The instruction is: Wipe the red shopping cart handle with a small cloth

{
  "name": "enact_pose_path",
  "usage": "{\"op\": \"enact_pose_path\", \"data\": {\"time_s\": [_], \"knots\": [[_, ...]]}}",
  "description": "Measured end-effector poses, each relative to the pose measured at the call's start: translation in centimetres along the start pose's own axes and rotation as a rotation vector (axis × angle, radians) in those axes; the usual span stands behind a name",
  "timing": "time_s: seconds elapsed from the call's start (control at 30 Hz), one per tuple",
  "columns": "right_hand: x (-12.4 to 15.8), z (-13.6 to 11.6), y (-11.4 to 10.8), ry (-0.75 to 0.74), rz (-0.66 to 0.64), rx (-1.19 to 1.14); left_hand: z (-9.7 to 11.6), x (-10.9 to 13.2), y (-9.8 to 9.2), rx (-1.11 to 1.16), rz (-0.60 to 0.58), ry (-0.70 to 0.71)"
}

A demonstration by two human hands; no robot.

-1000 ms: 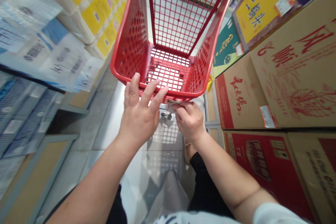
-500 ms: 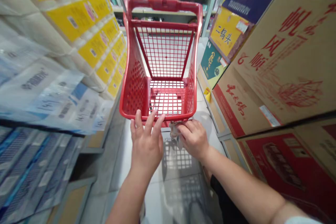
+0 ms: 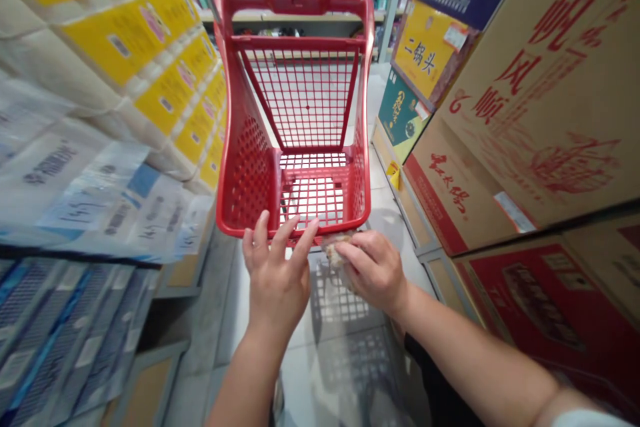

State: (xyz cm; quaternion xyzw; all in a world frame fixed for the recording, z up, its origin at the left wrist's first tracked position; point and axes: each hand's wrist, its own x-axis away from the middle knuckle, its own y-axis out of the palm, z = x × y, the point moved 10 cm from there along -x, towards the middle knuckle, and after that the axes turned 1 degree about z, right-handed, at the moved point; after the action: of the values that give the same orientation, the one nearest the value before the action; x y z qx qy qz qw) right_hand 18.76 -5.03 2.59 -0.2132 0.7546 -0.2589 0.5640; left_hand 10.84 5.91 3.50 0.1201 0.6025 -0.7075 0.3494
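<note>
A: Count items.
B: One red cart (image 3: 300, 113). Your left hand (image 3: 277, 277) rests open on its near rim. Your right hand (image 3: 373, 270) pinches one crumpled cloth (image 3: 334, 248) just below the rim.

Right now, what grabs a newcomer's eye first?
The red shopping cart, empty, fills the centre of the aisle. The left hand rests on its near rim, and the right hand beside it clutches something small and crumpled. Cardboard boxes with red print tower at right.
</note>
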Motion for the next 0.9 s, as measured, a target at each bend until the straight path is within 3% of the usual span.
{"op": "enact_pose_path", "data": {"time_s": [0.17,0.3,0.47,0.6,0.77,0.9], "knots": [[-0.5,-0.2,0.5,-0.028,-0.056,0.004,0.1,-0.1,0.3,-0.032,-0.022,-0.022],[-0.5,0.2,-0.2,0.006,0.014,-0.057,0.2,-0.2,0.6,-0.065,-0.019,-0.024],[0.0,0.6,1.1,0.014,-0.092,-0.085,0.1,-0.3,0.7,-0.092,-0.013,-0.034],[0.2,1.3,0.1,0.051,-0.006,-0.150,0.1,-0.5,0.5,-0.058,-0.013,-0.031],[0.2,1.0,1.0,0.018,-0.096,-0.120,0.1,-0.7,0.1,0.015,-0.015,-0.035],[0.0,1.1,0.2,0.049,-0.022,-0.111,0.3,-0.8,-0.3,0.053,0.008,-0.039]]}}
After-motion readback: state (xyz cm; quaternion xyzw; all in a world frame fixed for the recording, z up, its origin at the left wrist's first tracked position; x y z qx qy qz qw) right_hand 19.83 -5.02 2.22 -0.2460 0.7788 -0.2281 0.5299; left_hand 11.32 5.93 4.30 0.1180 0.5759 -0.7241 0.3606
